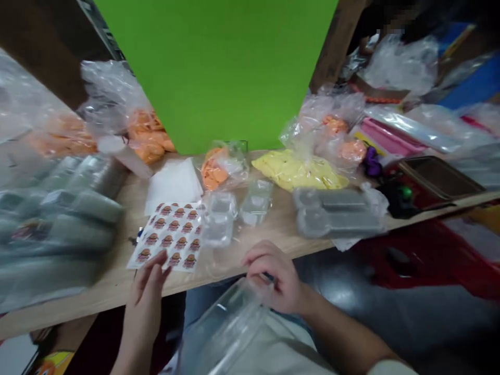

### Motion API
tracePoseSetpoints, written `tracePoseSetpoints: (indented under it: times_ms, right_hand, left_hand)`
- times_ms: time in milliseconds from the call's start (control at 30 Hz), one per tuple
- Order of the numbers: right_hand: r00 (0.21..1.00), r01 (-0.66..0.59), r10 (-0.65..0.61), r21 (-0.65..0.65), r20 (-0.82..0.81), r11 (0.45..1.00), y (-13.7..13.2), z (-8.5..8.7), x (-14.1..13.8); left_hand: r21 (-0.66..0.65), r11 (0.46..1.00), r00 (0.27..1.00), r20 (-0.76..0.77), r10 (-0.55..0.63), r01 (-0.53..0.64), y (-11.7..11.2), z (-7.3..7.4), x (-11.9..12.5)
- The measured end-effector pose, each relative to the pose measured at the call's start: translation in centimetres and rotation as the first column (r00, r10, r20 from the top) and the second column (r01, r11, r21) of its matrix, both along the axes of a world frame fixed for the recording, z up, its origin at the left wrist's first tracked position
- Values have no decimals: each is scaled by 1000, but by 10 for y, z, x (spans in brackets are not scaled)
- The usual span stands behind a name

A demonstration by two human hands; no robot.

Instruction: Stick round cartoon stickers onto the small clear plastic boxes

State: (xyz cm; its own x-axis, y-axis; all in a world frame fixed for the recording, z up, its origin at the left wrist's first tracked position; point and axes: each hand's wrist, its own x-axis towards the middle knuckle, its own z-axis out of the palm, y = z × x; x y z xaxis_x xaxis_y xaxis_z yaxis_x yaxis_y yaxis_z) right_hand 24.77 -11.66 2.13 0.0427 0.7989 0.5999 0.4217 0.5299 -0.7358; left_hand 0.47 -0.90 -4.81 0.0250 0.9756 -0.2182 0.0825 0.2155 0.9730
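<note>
We find the right hand [275, 276] at the near edge of the table [283, 224], its fingers pinched on the gathered edge of a clear plastic bag [228, 320]. The bag hangs down from that grip, in front of the person's body and below the level of the tabletop. We record the left hand [148, 289] as loosely spread, fingers slightly bent and nothing seen in it, over the near edge of a sheet of stickers [172, 237]; we cannot tell whether its fingertips touch the sheet. Behind the stickers we note white paper [174, 179], and to their right two clear plastic boxes [219, 219], set side by side. Farther back lie a small bag of orange pieces [214, 169] and a larger yellow bag [300, 169]. To the right of the boxes we see grey trays [339, 211] in clear wrap, near the table edge. On the left stands a pile of wrapped packs [54, 229], blurred in our view, with a white roll [125, 156] just behind it. A green panel [226, 67] rises at the back of the table.
</note>
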Motion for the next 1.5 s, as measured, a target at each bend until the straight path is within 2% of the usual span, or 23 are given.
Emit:
tracePoseSetpoints:
  times_ms: [33,100,133,233,333,467,533,667,733,833,933,1100,1200,1267,1333,1433,1500]
  right_hand:
    - [999,-18,17,27,27,999,3,2,-2]
    - [992,-74,69,52,102,996,6,5,-5]
    - [985,-106,99,46,140,993,7,6,-6]
    - [958,-194,196,-33,210,980,9,1,-9]
    - [953,-196,224,-148,204,969,13,-13,-11]
    - [976,-50,111,-305,185,951,15,-27,-16]
    - [978,1,77,-371,194,928,16,-29,-18]
    - [988,44,22,-425,150,904,18,-27,-23]
    - [992,88,-39,-447,118,890,20,-27,-24]
    - [985,171,-156,-479,72,861,22,-29,-23]
    - [973,211,-228,-508,29,835,25,-32,-21]
    - [953,252,-302,-544,-4,801,28,-38,-19]
    - [945,244,-326,-602,-28,760,28,-41,-10]
    - [950,219,-309,-620,-40,753,28,-38,3]
    - [971,182,-238,-618,-8,765,31,-29,21]
    - [988,131,-55,-598,144,790,41,-3,51]
    - [947,45,146,-567,286,822,52,19,64]
  left_hand:
    - [-91,993,989,133,-68,81,-2,11,7]
    - [-230,932,905,389,-174,279,-8,31,22]
    - [-207,901,831,503,-236,382,-11,40,30]
    - [-89,845,647,687,-332,527,-16,56,49]
    - [-36,825,528,784,-326,564,-18,55,59]
    - [-40,849,442,866,-233,527,-24,46,64]
    - [-71,856,454,868,-199,512,-27,44,65]
    - [-166,880,577,805,-139,444,-30,45,71]
    - [-205,894,616,782,-96,399,-31,46,76]
    - [-180,930,634,770,-68,319,-32,44,85]
    - [-105,959,644,759,-94,265,-35,39,92]
    - [-50,954,628,763,-155,295,-35,31,95]
    - [-74,953,660,737,-146,294,-30,32,93]
    - [-129,944,679,724,-120,304,-24,35,89]
    - [-177,924,695,709,-119,340,-17,38,84]
    - [-203,893,710,685,-163,401,-9,42,77]
    - [-214,860,701,682,-208,463,-5,45,76]
